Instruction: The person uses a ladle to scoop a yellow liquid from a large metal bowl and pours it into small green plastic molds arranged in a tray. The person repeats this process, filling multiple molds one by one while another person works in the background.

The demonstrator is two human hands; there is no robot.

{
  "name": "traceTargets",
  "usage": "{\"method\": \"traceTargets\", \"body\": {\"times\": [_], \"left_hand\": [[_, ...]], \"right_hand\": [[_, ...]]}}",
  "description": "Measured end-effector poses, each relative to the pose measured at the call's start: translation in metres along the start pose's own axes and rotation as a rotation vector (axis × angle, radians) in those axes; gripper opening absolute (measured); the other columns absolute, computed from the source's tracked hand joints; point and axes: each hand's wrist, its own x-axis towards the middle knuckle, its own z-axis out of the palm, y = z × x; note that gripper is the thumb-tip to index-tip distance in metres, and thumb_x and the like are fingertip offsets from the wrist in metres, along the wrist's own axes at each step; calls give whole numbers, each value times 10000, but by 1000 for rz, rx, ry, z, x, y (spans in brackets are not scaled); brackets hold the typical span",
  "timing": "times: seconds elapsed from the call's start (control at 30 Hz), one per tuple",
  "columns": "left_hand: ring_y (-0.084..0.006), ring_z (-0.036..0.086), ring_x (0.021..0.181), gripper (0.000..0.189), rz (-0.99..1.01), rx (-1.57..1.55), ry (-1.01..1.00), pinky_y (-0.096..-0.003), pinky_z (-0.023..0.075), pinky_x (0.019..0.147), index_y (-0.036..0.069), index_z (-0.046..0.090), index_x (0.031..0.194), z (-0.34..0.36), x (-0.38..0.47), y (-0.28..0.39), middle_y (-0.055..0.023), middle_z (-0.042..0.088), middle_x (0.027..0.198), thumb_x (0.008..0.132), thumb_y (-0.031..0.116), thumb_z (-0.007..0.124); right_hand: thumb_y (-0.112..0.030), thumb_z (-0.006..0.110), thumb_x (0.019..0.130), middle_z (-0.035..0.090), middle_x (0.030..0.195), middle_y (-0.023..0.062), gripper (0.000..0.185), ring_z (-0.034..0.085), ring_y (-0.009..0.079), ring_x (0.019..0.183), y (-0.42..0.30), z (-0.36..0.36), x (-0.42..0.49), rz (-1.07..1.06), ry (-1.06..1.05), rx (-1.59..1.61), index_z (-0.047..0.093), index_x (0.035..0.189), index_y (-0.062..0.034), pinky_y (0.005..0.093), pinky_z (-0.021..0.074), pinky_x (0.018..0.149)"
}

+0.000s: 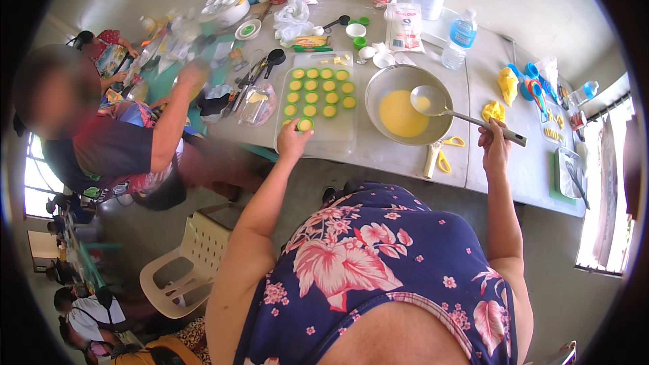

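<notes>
My right hand point(494, 143) grips the handle of a metal ladle point(474, 119). The ladle's bowl, with some yellow liquid in it, is over a large stainless steel mixing bowl point(374, 92). Yellow batter point(400, 117) covers the bottom of that bowl. At the near left of a translucent plastic tray point(332, 143), my left hand point(293, 142) has its thumb and fingers about a small green cup point(305, 124) of yellow batter. Several more filled green cups point(311, 97) stand in rows on the tray. Another cup is partly hidden behind my left fingers.
Yellow-handled scissors point(443, 162) lie near the table's front edge. A flour bag point(404, 28) and water bottle point(460, 40) stand behind the bowl. Blue measuring cups point(531, 88) are at right, a wrapped block point(257, 105) at left. Another person point(116, 142) works at left, near a plastic chair point(187, 263).
</notes>
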Motion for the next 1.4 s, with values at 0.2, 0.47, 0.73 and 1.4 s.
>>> {"method": "traceTargets", "body": {"times": [0.2, 0.47, 0.73, 1.4], "left_hand": [[-277, 561, 939, 569, -116, 47, -21, -388, 448, 798, 62, 550, 1144, 27, -15, -7, -137, 579, 1008, 665, 317, 718], [-285, 572, 917, 523, -187, 78, 42, -381, 447, 791, 47, 569, 1091, 37, -9, -5, -137, 598, 989, 666, 314, 718], [-300, 525, 1029, 536, -287, 123, 12, -403, 433, 851, 87, 529, 1137, 39, -4, 1, -133, 546, 1107, 693, 335, 700], [-244, 556, 808, 491, -90, 1, 100, -366, 443, 709, 0, 516, 1051, 20, -46, 30, -112, 568, 877, 703, 284, 715]], "right_hand": [[-161, 559, 857, 592, 690, 111, 203, 484, 100, 462, 10, -3, -2, 19, 6, -23, 528, 978, 0, 215, 390, 429], [-168, 574, 842, 586, 699, 110, 196, 482, 100, 479, 13, -8, -11, 16, 23, -85, 541, 958, -14, 222, 369, 434], [-179, 585, 836, 587, 712, 116, 235, 486, 112, 489, 14, -8, -14, 24, 8, -78, 534, 983, -2, 227, 374, 449], [-171, 574, 824, 597, 750, 84, 257, 521, 116, 597, 29, 2, -4, -29, -109, -400, 559, 1010, 5, 248, 434, 548]]}}
